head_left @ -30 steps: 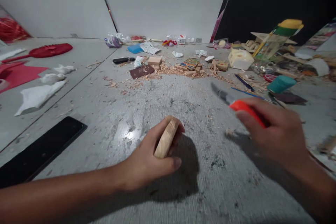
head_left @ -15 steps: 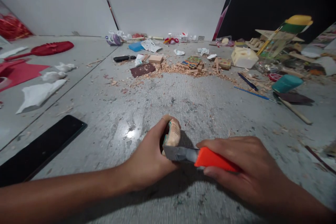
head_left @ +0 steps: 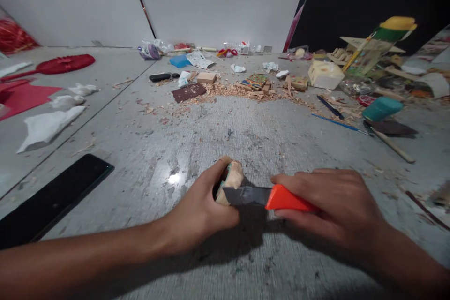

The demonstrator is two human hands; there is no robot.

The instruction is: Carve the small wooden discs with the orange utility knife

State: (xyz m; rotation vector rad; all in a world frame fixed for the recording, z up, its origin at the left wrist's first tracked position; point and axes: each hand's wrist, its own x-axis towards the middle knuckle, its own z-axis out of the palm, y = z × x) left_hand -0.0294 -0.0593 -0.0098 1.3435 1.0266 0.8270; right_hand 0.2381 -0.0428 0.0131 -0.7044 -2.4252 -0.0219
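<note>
A: Begin with the biggest.

B: See a grey floor (head_left: 147,140), scuffed and spotted. Behind it, note pale wall panels (head_left: 218,4) with a dark slanting seam, then a black panel (head_left: 369,4) at the upper right.

A: Next down?

B: Look to the lower left for a flat black slab (head_left: 59,197), lying slantwise and cut off by the picture edge.

A: And after that?

B: Count the right hand (head_left: 341,204) and then the left hand (head_left: 202,204), both low in view, both gripping.

A: Gripping what?

B: In the right, a knife (head_left: 276,196), held by its orange handle (head_left: 291,200), forefinger above and thumb below, with the grey blade (head_left: 249,196) pointing left. In the left, a wood piece (head_left: 234,176), pale and greenish along one side.

A: Placed where, exactly?

B: Near the middle, clasped between thumb and fingers, overlapped by the far end of the blade. Cannot tell how deep the edge sits.

A: Anything smaller?

B: Find a teal block (head_left: 382,108) at the right, beyond the right hand, then a brown sheet (head_left: 190,93) farther back. Finish with wood shavings (head_left: 228,88), scattered in a loose band beside that sheet.
</note>
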